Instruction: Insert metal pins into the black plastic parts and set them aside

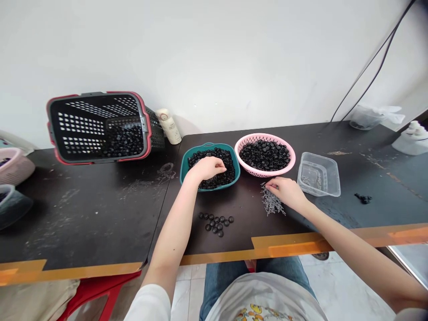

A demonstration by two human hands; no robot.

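Observation:
My left hand reaches into a teal bowl full of small black caps, its fingers curled together down among them. My right hand rests on the black table beside a loose pile of thin metal pins, fingertips pinched at the pile's top edge. A small cluster of black caps lies on the table between my arms. A pink colander heaped with black caps stands just behind my right hand.
A clear plastic tub with a few pins sits right of the colander. A black and red basket lies tipped on its side at the left, a white bottle beside it. More bowls stand at the far left edge.

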